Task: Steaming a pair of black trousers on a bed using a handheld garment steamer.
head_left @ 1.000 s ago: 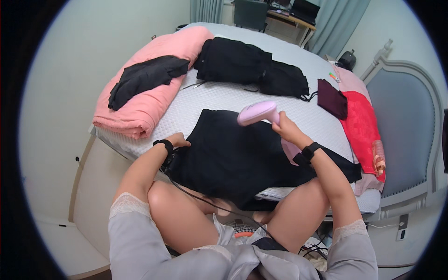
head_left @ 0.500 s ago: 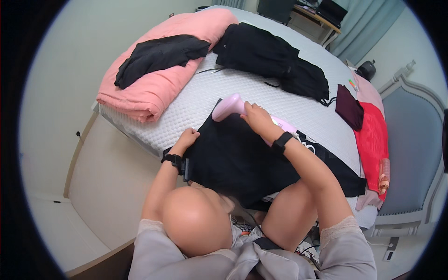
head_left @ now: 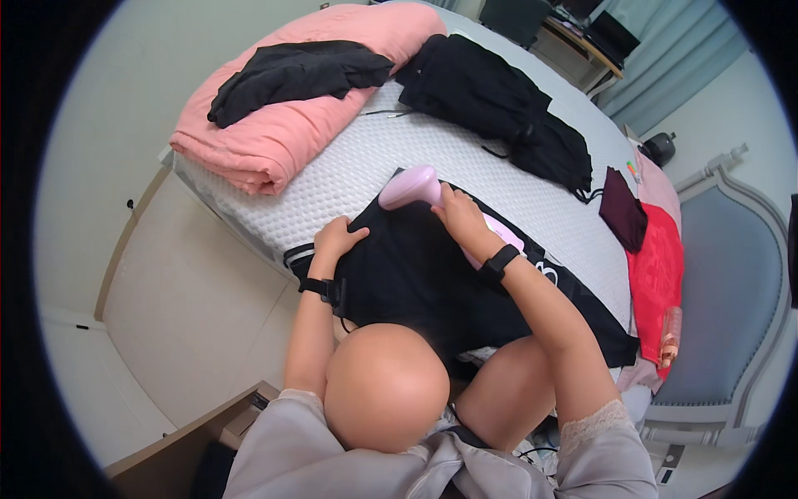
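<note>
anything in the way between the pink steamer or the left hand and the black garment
Nothing visible. The left hand touches the black garment at its left edge, and the right hand holds the pink steamer over it with nothing seen between; whether the steamer's head touches it, I can't tell.

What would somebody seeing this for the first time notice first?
Probably the pale pink steamer-like device in the right hand, over black clothing the left hand touches at the near side of the bed. Next, the bulky pink quilt on the left, with a dark garment on it, and the red cloth beside the blue headboard at right.
</note>
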`<state>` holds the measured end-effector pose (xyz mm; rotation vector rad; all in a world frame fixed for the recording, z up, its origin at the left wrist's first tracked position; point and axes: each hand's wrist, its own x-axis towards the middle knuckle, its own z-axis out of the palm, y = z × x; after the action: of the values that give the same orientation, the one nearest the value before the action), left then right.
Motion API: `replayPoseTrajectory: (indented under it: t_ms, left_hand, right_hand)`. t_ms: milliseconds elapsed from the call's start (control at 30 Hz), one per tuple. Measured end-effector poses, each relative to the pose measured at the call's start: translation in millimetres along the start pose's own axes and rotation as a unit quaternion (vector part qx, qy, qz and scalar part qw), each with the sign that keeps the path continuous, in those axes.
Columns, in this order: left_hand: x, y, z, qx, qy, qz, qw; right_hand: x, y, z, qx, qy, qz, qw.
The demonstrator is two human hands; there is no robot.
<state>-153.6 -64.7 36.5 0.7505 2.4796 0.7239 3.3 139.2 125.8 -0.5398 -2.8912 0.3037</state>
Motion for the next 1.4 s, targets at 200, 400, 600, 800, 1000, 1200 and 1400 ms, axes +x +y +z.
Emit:
replayPoseTrajectory:
  t_ms: [200,400,600,800,1000,1200,1400]
  left_hand:
    - [-3.4,-4.7,3.8,0.02,0.04,0.031,0.999]
    - [-5.0,-4.4,0.9,0.005,0.032,0.044,0.998]
    - [-9.0,-0.7,-1.3,0.026,0.04,0.051,0.998]
    - [-12.4,-0.4,1.4,0.031,0.058,0.06,0.996]
    - [-13.7,0.5,0.5,0.036,0.06,0.065,0.995]
    - [-15.4,1.9,1.8,0.038,0.077,0.069,0.994]
    - [-36.9,6.9,16.4,0.186,0.234,0.085,0.95]
  right_hand:
    - [-1.1,7.6,2.8,0.007,0.009,-0.012,1.0]
    - [-5.1,20.0,-7.9,0.0,-0.013,-0.05,0.999]
    - [-14.4,20.8,-21.0,-0.002,-0.123,-0.034,0.992]
    - [-23.5,19.1,-17.8,0.013,-0.032,-0.061,0.998]
    - [-23.5,23.0,-16.6,0.05,-0.019,-0.064,0.996]
    - [-23.3,23.8,-18.5,0.066,-0.023,-0.054,0.996]
    - [-23.5,18.0,-24.8,0.057,-0.051,-0.03,0.997]
